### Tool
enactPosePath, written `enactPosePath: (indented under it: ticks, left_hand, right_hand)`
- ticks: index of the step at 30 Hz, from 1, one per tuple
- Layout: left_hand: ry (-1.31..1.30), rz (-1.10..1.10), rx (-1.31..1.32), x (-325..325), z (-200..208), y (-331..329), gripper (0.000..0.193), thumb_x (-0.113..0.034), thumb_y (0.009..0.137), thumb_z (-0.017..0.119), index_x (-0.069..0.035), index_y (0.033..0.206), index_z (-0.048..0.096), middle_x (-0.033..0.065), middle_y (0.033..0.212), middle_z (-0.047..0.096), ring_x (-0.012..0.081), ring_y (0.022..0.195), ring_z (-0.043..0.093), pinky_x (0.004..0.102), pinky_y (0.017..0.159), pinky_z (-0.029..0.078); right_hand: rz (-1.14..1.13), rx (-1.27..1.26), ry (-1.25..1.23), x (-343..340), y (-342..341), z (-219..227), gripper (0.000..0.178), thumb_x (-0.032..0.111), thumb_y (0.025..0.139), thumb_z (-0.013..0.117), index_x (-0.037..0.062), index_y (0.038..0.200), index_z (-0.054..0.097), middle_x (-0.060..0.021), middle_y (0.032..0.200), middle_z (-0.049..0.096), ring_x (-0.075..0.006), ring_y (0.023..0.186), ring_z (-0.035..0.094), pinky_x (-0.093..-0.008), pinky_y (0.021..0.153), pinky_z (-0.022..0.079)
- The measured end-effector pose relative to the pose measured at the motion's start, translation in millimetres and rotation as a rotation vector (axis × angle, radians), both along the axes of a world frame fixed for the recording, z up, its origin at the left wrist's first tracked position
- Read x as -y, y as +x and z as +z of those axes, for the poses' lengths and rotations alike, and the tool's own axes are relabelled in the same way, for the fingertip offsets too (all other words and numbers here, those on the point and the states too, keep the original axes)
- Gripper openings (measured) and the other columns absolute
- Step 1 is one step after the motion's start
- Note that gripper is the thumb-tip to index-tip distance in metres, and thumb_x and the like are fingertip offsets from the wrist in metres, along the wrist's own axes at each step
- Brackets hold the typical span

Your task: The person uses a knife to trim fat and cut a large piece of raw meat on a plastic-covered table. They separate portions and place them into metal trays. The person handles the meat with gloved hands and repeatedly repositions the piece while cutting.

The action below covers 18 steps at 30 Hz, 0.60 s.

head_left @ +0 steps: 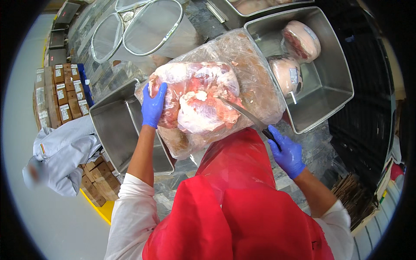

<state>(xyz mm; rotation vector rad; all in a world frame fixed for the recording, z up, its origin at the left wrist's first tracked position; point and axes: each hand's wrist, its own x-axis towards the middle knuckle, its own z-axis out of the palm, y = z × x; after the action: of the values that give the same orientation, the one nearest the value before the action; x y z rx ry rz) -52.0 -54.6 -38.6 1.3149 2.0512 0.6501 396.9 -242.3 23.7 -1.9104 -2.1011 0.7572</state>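
Note:
A large piece of raw meat, pink with white fat, lies on a plastic-covered block. My left hand, in a blue glove, grips its left edge, thumb and fingers spread over the surface. My right hand, also gloved in blue, is closed around the black handle of a knife. The long curved blade points up and left, its tip at the right-hand part of the meat. Whether the tip is in the flesh or only resting there, I cannot tell.
Right of the block, a metal bin holds two wrapped meat pieces. Another metal bin stands at the left. Beyond are hoops with clear bags. Stacked boxes and a person in pale clothing are at far left.

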Motion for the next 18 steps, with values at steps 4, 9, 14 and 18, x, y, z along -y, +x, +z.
enactPosePath:
  ticks: [4, 9, 14, 18]
  left_hand:
    - [-0.014, 0.004, 0.1, -14, -5, -5, 0.087, -0.057, 0.088, 0.073, 0.001, 0.148, 0.047, 0.0233, 0.14, 0.06, 0.0327, 0.13, 0.058, 0.0405, 0.108, 0.044]
    - [-0.066, -0.026, 0.091, -29, 10, 7, 0.083, -0.058, 0.088, 0.073, 0.001, 0.143, 0.052, 0.0219, 0.136, 0.063, 0.0315, 0.126, 0.061, 0.0387, 0.106, 0.045]
    - [-0.027, -0.1, 0.109, -45, -10, -1, 0.083, -0.059, 0.087, 0.073, 0.002, 0.14, 0.055, 0.0221, 0.133, 0.065, 0.0306, 0.124, 0.062, 0.0391, 0.105, 0.046]
    - [-0.061, -0.123, 0.056, -50, -4, 0, 0.084, -0.061, 0.086, 0.073, 0.003, 0.139, 0.056, 0.0224, 0.132, 0.065, 0.0302, 0.122, 0.063, 0.0392, 0.104, 0.047]
  right_hand:
    - [-0.014, 0.175, 0.158, 40, -15, -53, 0.055, 0.041, 0.095, 0.069, 0.0257, 0.146, 0.056, -0.0088, 0.067, 0.056, -0.0275, 0.048, 0.057, -0.0433, 0.046, 0.047]
    - [-0.092, 0.194, 0.143, 63, -34, -69, 0.053, 0.033, 0.095, 0.071, 0.0208, 0.145, 0.059, -0.0089, 0.078, 0.065, -0.0285, 0.056, 0.064, -0.041, 0.054, 0.053]
    - [-0.278, -0.682, -0.307, 41, -14, -13, 0.044, 0.018, 0.099, 0.066, 0.0106, 0.142, 0.061, -0.0172, 0.119, 0.072, -0.0235, 0.099, 0.072, -0.0343, 0.089, 0.055]
    - [-0.285, -0.56, -0.516, 22, 0, 83, 0.04, 0.016, 0.101, 0.062, 0.0081, 0.14, 0.062, -0.0193, 0.126, 0.071, -0.0172, 0.11, 0.069, -0.0322, 0.097, 0.052]
